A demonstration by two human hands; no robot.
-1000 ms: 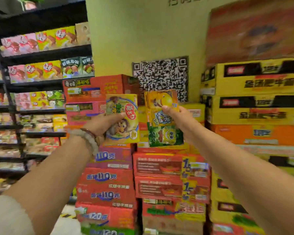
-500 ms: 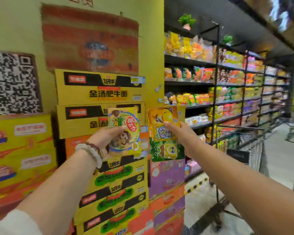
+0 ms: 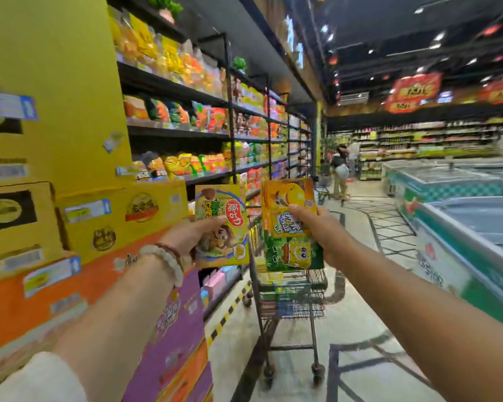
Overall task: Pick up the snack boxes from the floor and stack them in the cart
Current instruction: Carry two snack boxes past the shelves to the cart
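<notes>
Head view shows the left hand point(image 3: 196, 237) gripping one snack box point(image 3: 222, 224) and the right hand point(image 3: 321, 227) gripping two boxes point(image 3: 289, 227), held up near the cart point(image 3: 291, 288), likely ready to stack.

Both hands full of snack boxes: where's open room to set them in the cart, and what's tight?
Cart basket looks open at its near end; yellow packs lie at the far end. Tight left: shelving and stacked cartons. Open floor lies between cart and freezer.

Bright overhead ceiling lights point(image 3: 436, 39), motion-blurred throughout, edges bowed, perhaps by the lens.
</notes>
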